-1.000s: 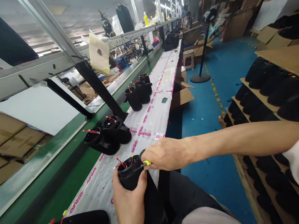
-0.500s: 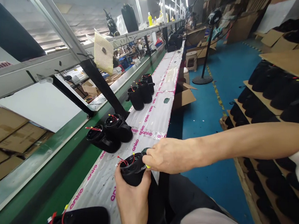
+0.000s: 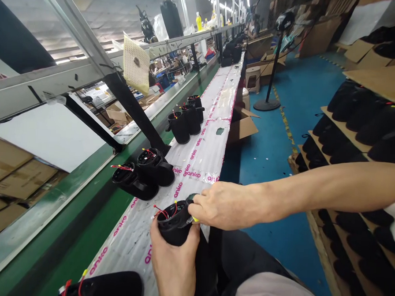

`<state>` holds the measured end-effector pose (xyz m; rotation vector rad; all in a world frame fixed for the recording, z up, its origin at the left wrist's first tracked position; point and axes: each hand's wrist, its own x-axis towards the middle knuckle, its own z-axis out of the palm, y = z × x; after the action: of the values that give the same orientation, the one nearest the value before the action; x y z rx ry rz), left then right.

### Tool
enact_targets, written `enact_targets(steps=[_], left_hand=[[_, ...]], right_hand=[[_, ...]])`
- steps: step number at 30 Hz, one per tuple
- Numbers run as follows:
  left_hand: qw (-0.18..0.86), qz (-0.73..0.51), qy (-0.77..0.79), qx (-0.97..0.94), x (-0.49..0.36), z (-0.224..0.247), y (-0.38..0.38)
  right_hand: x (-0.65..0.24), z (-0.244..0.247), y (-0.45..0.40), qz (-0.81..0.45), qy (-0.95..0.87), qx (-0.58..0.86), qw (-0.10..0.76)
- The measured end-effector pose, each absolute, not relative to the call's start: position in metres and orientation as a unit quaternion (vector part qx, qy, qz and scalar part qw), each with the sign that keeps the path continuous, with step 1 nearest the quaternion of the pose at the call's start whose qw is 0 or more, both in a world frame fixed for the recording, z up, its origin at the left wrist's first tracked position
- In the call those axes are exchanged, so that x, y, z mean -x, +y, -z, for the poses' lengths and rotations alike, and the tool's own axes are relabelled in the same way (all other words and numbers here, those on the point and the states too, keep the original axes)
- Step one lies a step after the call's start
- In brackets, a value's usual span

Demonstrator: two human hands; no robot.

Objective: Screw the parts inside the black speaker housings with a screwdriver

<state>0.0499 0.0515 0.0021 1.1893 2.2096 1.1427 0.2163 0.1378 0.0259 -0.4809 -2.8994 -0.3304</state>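
Note:
My left hand (image 3: 176, 264) is wrapped around a black cylindrical housing (image 3: 172, 235), which is tilted slightly. Red wires with small red and yellow connectors (image 3: 163, 211) stick out of its open top. At the housing's right rim, my right hand (image 3: 219, 206) is closed on a small hand tool (image 3: 192, 198). Only a dark green end and a bit of yellow show between the fingers, so its kind is hidden. Beyond my hands, two similar black housings (image 3: 155, 165) lean together on the bench, their wires showing.
A long bench covered in white sheeting with pink lettering (image 3: 192, 154) runs ahead beside a green belt (image 3: 90, 230). More housings (image 3: 180, 127) stand farther along. A black housing (image 3: 111, 285) lies at lower left. Racked black pieces (image 3: 343, 142) and a fan (image 3: 267, 105) are to the right.
The view has shifted very slightly. Both hands keep the same grip on the housing and the tool, with no clear movement.

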Motion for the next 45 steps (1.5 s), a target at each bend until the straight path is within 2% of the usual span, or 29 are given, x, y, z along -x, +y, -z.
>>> enact_targets(steps=[15,24,30,34,37,41,45], left_hand=[[0.173,-0.368,0.816,-0.410,-0.052,-0.005,0.051],[0.144,-0.308,0.842,-0.419,-0.060,-0.005,0.055],[0.173,-0.345,0.815,-0.432,-0.055,-0.012,0.058],[0.221,-0.398,0.778,-0.434,-0.042,-0.009,0.057],[0.218,-0.400,0.784,-0.421,-0.036,-0.006,0.056],[0.207,-0.402,0.781,-0.430,-0.037,-0.003,0.056],[0.207,-0.396,0.791,-0.418,-0.042,-0.006,0.056]], right_hand=[[-0.215,-0.034,0.136,0.118,-0.976,0.159,0.084],[-0.217,-0.048,0.143,0.065,-0.988,0.142,0.012],[-0.210,-0.027,0.151,0.050,-0.984,0.151,0.076],[-0.208,-0.017,0.158,-0.060,-0.970,0.172,0.162],[-0.211,-0.019,0.160,-0.121,-0.944,0.219,0.216],[-0.217,-0.026,0.156,-0.133,-0.945,0.237,0.183],[-0.219,-0.033,0.148,-0.088,-0.968,0.186,0.146]])
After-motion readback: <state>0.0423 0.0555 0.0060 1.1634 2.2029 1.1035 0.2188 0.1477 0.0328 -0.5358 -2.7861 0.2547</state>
